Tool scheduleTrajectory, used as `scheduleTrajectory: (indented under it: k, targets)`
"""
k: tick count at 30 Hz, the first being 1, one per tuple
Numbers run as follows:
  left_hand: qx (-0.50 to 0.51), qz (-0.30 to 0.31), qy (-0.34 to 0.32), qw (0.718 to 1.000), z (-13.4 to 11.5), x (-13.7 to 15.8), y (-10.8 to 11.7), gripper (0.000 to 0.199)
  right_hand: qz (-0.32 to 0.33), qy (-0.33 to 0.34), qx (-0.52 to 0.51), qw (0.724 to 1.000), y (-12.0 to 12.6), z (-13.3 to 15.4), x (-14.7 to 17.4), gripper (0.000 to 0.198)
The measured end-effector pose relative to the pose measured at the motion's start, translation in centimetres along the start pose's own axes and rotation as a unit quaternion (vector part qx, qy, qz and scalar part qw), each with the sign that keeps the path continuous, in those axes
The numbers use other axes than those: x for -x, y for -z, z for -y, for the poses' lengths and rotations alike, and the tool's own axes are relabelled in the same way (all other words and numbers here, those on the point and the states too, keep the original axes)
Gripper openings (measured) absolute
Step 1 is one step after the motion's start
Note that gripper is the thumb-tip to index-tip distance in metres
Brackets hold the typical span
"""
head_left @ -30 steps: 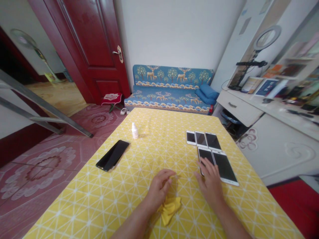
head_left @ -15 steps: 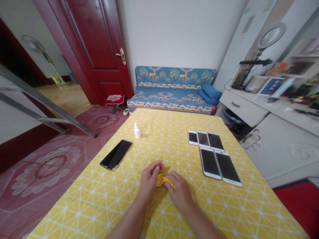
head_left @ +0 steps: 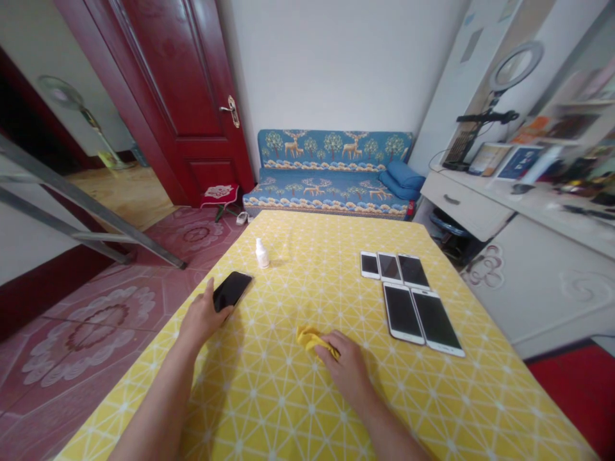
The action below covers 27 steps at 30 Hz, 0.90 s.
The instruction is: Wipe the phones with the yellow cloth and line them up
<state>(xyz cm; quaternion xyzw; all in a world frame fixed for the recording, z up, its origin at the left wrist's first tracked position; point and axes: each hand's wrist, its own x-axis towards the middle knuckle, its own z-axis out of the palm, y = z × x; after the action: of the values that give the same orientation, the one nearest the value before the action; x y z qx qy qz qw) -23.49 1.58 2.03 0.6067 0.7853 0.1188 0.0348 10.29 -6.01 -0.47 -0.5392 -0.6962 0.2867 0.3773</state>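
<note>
My left hand [head_left: 202, 315] is over the near end of a black smartphone [head_left: 231, 290] at the table's left. Its thumb and fingers span the phone at opposite edges, and the near end is hidden under the hand. The phone still appears to lie on the table. Near the middle, my right hand [head_left: 343, 358] is closed on a crumpled yellow cloth [head_left: 310, 335], part of which spreads out to the left of the fingers. A small white spray bottle [head_left: 262, 255] stands upright beyond the black phone.
Several white-framed phones [head_left: 402, 312] lie face up in two rows on the right of the yellow patterned tablecloth [head_left: 298, 410]. Behind the table is a blue sofa [head_left: 331, 186]. A white desk [head_left: 542, 256] stands at right, a metal ladder [head_left: 110, 214] at left.
My left hand has left the yellow cloth and moved left to the black phone, taking it by the edges. The right hand stays in place, keeping the cloth. The view has shifted slightly.
</note>
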Motion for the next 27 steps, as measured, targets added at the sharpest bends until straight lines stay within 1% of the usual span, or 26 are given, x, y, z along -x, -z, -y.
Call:
scheduleTrajectory:
  k: [2, 5, 8, 11, 13, 14, 15, 16, 17, 18, 19, 20, 21, 23, 25, 27]
  targets:
    - [-0.008, -0.017, 0.008, 1.0, -0.4, 0.2, 0.2, 0.09, -0.004, 0.002, 0.001, 1.0, 0.0, 0.0, 0.0, 0.014]
    - [-0.036, -0.049, 0.032, 0.998, -1.7, 0.8, 1.1, 0.097, -0.005, 0.005, -0.002, 1.0, 0.1, 0.2, 0.0, 0.015]
    - [-0.029, -0.042, 0.071, 0.996, -3.3, 1.5, 2.2, 0.099, -0.007, 0.005, -0.005, 1.0, 0.2, 0.3, 0.0, 0.015]
    - [0.059, -0.024, 0.102, 0.993, -5.5, 2.2, 2.4, 0.094, -0.013, 0.006, -0.012, 1.0, 0.2, 0.3, 0.0, 0.015]
    - [0.183, -0.036, 0.098, 0.978, -7.6, 3.1, 1.7, 0.094, -0.015, 0.004, -0.021, 1.0, 0.2, 0.4, -0.1, 0.015]
    - [0.279, -0.04, 0.086, 0.955, -8.9, 3.7, 1.2, 0.096, -0.016, 0.001, -0.03, 0.999, 0.2, 0.4, -0.1, 0.015]
    - [0.403, -0.021, 0.074, 0.912, -10.2, 4.4, 0.6, 0.095, -0.019, -0.004, -0.042, 0.999, 0.2, 0.4, -0.1, 0.016]
    - [0.524, 0.028, 0.062, 0.849, -11.7, 5.2, 0.0, 0.088, -0.023, -0.009, -0.059, 0.998, 0.3, 0.3, -0.2, 0.017]
    - [0.619, 0.092, 0.049, 0.779, -13.1, 6.0, -0.6, 0.078, -0.031, -0.018, -0.08, 0.996, 0.3, 0.2, -0.2, 0.019]
    - [0.688, 0.145, 0.045, 0.71, -14.4, 6.9, -1.1, 0.069, -0.042, -0.029, -0.103, 0.993, 0.4, 0.1, -0.2, 0.021]
    - [0.731, 0.19, 0.055, 0.653, -15.6, 7.7, -1.6, 0.062, -0.055, -0.044, -0.129, 0.989, 0.5, -0.1, -0.2, 0.023]
    - [0.759, 0.221, 0.073, 0.608, -16.5, 8.5, -1.9, 0.054, -0.072, -0.062, -0.157, 0.983, 0.6, -0.2, -0.2, 0.027]
    - [0.776, 0.244, 0.092, 0.574, -17.3, 9.1, -2.2, 0.048, -0.094, -0.082, -0.185, 0.975, 0.7, -0.4, -0.2, 0.03]
    - [0.799, 0.267, 0.125, 0.524, -18.1, 10.0, -2.7, 0.041, -0.147, -0.12, -0.23, 0.955, 1.1, -0.8, -0.1, 0.037]
    - [0.82, 0.279, 0.145, 0.478, -18.3, 10.4, -3.0, 0.038, -0.208, -0.154, -0.251, 0.933, 1.5, -1.3, -0.1, 0.041]
    - [0.836, 0.311, 0.147, 0.428, -18.3, 10.6, -3.3, 0.04, -0.261, -0.176, -0.251, 0.915, 1.9, -1.8, -0.1, 0.042]
